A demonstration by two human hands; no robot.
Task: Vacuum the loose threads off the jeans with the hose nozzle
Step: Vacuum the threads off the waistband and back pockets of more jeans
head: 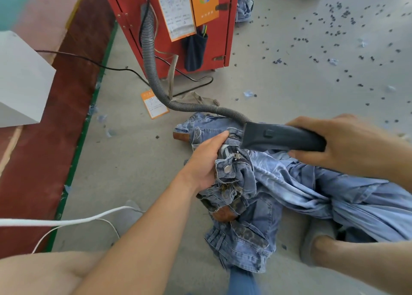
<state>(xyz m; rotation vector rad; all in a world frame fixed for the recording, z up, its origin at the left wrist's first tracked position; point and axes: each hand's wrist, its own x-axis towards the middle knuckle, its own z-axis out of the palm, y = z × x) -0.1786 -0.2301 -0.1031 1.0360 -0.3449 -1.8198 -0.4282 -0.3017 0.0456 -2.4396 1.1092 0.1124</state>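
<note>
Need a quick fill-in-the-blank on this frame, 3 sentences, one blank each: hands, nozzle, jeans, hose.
1. The right hand grips the black ____ by its handle.
2. The left hand bunches the jeans at the waistband, next to the metal ____ and the zipper.
3. The grey ribbed hose runs back along the floor and up the ____ cabinet.

Missing words: nozzle; button; red
</note>
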